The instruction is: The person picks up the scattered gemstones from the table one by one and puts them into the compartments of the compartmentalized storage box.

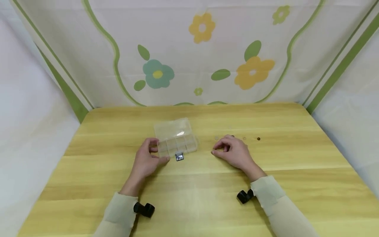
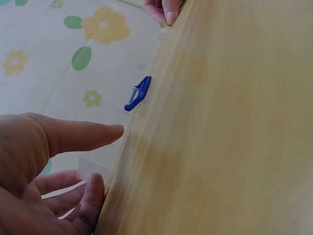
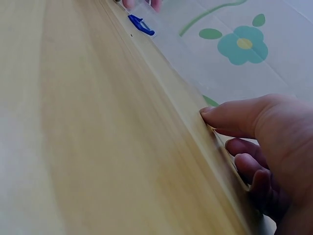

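Observation:
A clear plastic compartment box (image 1: 191, 147) lies on the table with its lid (image 1: 168, 129) opened back. My left hand (image 1: 147, 160) holds its left end, fingers at the side and thumb at the front left corner. A blue latch (image 1: 179, 156) sticks out at the front edge; it also shows beyond the left thumb in the left wrist view. To the right of the box, my right hand (image 1: 234, 152) is close over the table, thumb and forefinger pinching a tiny dark piece, mostly hidden by the fingertips. Behind that hand is a small brown button-like disc (image 1: 259, 139).
Near the brown disc lie a pale ring (image 1: 244, 138), a clear disc (image 1: 216, 138) and a dark piece (image 1: 232, 136) partly behind the right hand. The wooden table (image 1: 189, 197) meets a flowered cloth (image 1: 177, 39) at the back. White cloth walls stand on both sides.

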{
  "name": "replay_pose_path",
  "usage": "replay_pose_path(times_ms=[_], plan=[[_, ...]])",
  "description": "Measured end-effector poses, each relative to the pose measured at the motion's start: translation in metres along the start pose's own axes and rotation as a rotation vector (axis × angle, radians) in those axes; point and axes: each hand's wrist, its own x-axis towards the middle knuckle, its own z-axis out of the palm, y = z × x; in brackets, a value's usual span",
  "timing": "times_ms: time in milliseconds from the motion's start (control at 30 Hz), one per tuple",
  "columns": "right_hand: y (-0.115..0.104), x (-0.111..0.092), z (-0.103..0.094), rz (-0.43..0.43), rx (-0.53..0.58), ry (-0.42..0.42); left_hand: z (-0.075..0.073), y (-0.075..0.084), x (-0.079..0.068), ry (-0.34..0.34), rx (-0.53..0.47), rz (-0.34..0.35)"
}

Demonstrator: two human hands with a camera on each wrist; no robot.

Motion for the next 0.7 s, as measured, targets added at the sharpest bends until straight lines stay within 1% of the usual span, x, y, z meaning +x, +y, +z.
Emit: replay_pose_path(times_ms=[100, 233, 333, 467, 600, 700], plan=[[0.0012, 0.0003, 0.0023, -0.010, 0.007, 0.007, -0.0019, -0.0014, -0.0010, 0.002, 0.004, 0.011], [0.0058, -0.0011, 0.0013, -0.001, 0.017, 0.036, 0.0012, -0.0008, 0.0023, -0.012, -0.012, 0.036], [0.0065, -0.0033, -0.0009, 0.007, 0.031, 0.053, 0.0041, 0.0005, 0.0044, -0.023, -0.017, 0.036], [0.0069, -0.0037, -0.0001, -0.008, 0.061, 0.080, 0.0045, 0.0015, 0.0061, -0.025, -0.015, 0.031], [0.0042, -0.0015, 0.0036, -0.034, 0.094, 0.109, 0.0042, 0.0010, 0.0067, -0.023, -0.018, 0.031], [-0.0011, 0.0010, 0.0075, -0.044, 0.134, 0.109, 0.0039, -0.0001, 0.0062, -0.018, -0.021, 0.030]])
